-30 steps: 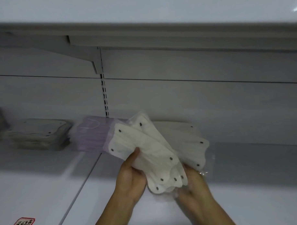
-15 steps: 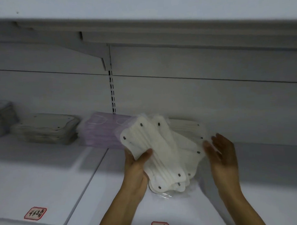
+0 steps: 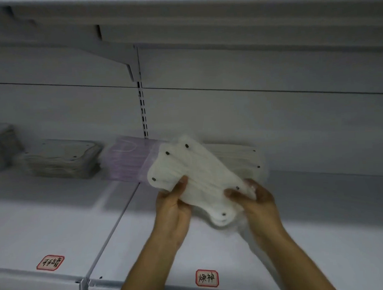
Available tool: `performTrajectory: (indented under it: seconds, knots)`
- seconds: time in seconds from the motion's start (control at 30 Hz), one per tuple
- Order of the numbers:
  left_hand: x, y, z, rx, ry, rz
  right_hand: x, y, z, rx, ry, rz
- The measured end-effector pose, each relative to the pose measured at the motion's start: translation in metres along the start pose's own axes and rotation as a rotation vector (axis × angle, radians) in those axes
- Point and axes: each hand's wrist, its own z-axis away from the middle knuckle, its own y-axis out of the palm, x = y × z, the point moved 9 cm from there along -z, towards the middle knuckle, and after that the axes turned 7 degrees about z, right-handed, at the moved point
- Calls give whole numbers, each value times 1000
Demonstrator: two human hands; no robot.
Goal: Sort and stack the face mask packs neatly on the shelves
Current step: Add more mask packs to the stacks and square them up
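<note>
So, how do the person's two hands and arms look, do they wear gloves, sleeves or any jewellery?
Both the left hand and the right hand are bare, with no gloves. No ring, watch or bracelet shows on them. Both forearms are uncovered down to the lower edge of the picture, so no sleeve is in view. The picture is slightly blurred, so small marks cannot be told.

Pale grey metal shelving fills the view. Lower shelf deck [image 3: 58, 214] in two panels, seam running front to back. Back panel [image 3: 250, 121] flat, one horizontal joint line. Slotted upright [image 3: 142, 111] stands at the panel junction; bracket [image 3: 118, 58] carries the upper shelf [image 3: 225, 20]. Two red-bordered labels [image 3: 50, 262] [image 3: 207, 278] on the front edge. Light dim, even.
</note>
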Motion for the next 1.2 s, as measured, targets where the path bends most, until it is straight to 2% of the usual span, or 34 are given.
performTrajectory:
  seconds: [0.1, 0.2, 0.3, 0.37, 0.47, 0.57, 0.63, 0.7, 0.9, 1.2]
  knots:
    - [-43, -11, -14, -38, 84, -257, 50, -26, -20, 22, -240, 342]
    - [-52, -10, -29, 35, 31, -662, 77, -38, -33, 94, -368, 523]
    - [-28, -6, -33, 159, -55, -944, 65, -31, -40, 214, -358, 575]
    - [-21, -10, -37, 124, -46, -1043, 40, -33, -44, 257, -287, 550]
    - [-18, -11, -51, 104, -42, -1094, 9, -48, -50, 234, -165, 478]
    - [-11, -9, -55, 132, -18, -1191, 0, -60, -56, 124, -106, 390]
    - [-6, -11, -50, 80, 43, -1183, -6, -67, -59, 49, -65, 354]
    - [-2, -16, -44, 18, 58, -1153, -13, -66, -58, 49, -36, 385]
    - [13, -25, -49, 70, 16, -1132, -28, -74, -60, -57, -16, 399]
    - [16, -20, -50, 133, 23, -1099, -35, -80, -68, -96, -64, 430]
